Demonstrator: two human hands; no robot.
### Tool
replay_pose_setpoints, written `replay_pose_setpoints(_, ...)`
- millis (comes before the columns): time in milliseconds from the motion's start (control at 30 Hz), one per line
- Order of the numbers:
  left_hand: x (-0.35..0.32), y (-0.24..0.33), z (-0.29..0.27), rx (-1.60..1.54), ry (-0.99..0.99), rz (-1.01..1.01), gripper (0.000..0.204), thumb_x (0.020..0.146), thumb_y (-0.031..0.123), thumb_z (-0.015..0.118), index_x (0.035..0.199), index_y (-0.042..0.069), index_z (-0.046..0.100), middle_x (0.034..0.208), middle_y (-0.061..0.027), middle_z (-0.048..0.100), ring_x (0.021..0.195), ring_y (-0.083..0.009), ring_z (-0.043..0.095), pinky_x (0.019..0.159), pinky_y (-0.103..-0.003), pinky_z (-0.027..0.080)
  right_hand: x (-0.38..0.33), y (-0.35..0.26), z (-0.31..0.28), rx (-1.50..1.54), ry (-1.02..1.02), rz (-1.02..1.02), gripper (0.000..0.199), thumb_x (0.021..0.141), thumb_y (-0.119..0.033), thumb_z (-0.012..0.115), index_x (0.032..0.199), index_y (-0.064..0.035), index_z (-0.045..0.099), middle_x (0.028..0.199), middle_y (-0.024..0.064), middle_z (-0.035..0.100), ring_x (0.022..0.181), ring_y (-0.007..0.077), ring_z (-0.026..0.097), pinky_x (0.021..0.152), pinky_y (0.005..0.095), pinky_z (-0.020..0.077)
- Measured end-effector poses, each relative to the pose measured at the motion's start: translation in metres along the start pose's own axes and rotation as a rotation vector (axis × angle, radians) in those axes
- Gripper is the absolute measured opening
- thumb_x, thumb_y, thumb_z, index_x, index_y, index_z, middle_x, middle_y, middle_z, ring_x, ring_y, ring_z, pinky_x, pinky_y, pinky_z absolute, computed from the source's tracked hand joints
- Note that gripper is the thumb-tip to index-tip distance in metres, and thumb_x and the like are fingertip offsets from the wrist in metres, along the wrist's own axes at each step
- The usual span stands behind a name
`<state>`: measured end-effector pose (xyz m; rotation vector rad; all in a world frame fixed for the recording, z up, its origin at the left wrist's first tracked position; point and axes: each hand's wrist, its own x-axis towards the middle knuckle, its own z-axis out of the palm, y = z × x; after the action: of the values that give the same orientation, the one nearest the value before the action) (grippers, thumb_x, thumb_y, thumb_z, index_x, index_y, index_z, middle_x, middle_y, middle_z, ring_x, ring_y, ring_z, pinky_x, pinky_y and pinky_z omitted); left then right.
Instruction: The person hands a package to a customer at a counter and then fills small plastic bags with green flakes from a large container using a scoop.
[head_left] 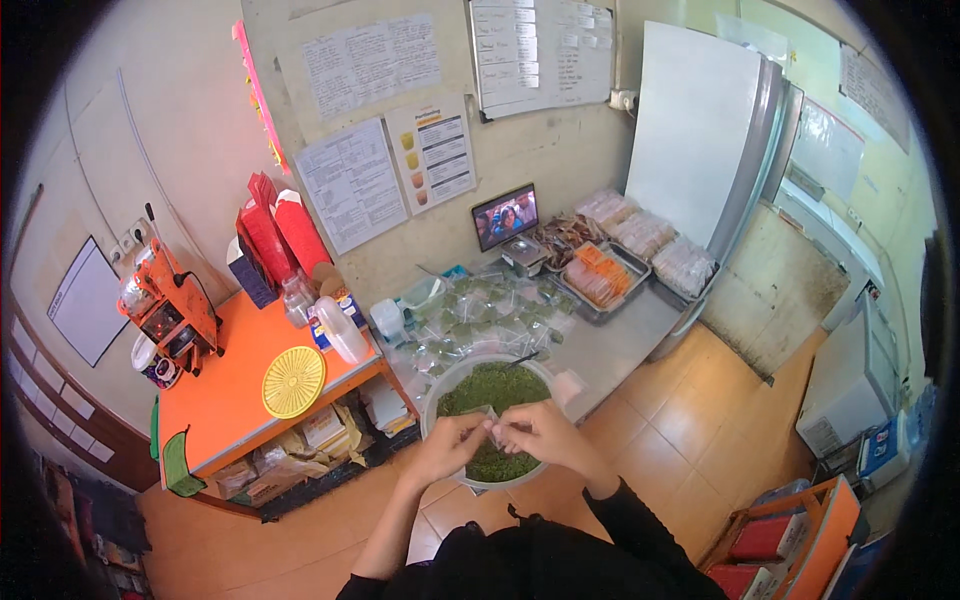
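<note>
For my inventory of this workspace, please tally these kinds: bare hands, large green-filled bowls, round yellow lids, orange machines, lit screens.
Bare hands (left hand, right hand): 2
Large green-filled bowl: 1
Round yellow lid: 1
Orange machine: 1
Lit screen: 1
Total: 6

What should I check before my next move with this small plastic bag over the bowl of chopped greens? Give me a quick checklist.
1. Small clear plastic bag in both hands: ok, pinched between the left hand and right hand.
2. Bag's mouth closed: cannot tell, the fingers cover it.
3. Hands over the large bowl: ok.
4. Chopped greens left in the bowl: ok, plenty showing.
5. Dark utensil handle clear of the hands: ok, at the far rim.
6. Filled bags neatly lined up: not ok, scattered and overlapping.
</note>
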<state>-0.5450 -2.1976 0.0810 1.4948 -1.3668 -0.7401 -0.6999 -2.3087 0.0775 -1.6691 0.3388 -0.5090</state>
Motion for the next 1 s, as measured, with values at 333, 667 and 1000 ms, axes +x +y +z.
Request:
replay_pose_setpoints(333, -0.006, 0.025, -0.01, 0.527, 0.223, -0.119, 0.025, 0.081, 0.026, 0.07, 0.096, 0.007, 0.066, 0.056, -0.0119, 0.059, 0.048, -0.0237, 0.06, 0.049, -0.034, 0.046, 0.006, -0.016, 0.002, -0.597, 0.42, -0.269, 0.009, 0.079, -0.008, 0.067, 0.076, -0.0019, 0.061, 0.069, 0.0082, 0.062, 0.06, 0.0214, 0.062, 0.056, 0.0302, 0.0491)
replay_pose_setpoints(667, 0.0, -0.05, -0.018, 0.186, 0.364, 0.164, 0.039, 0.087, 0.015, 0.067, 0.123, 0.009, 0.055, 0.055, 0.0, 0.056, 0.048, -0.0045, 0.045, 0.047, -0.023, 0.035, 0.0, -0.035, -0.017, -0.381, 0.423, -0.284, 0.006, 0.08, -0.001, 0.067, 0.084, -0.0009, 0.062, 0.068, 0.0096, 0.062, 0.057, 0.0153, 0.061, 0.053, 0.0277, 0.0464)
replay_pose_setpoints(1000, 0.0, -0.005, 0.012, 0.279, 0.292, 0.135, 0.067, 0.071, 0.021, 0.08, 0.131, 0.013, 0.051, 0.048, -0.0008, 0.042, 0.042, -0.0088, 0.041, 0.044, -0.026, 0.036, 0.008, -0.021, 0.025, -0.506, 0.491, -0.331, 0.008, 0.081, -0.002, 0.064, 0.084, -0.0025, 0.057, 0.065, 0.0094, 0.054, 0.051, 0.02, 0.054, 0.048, 0.0315, 0.0429)
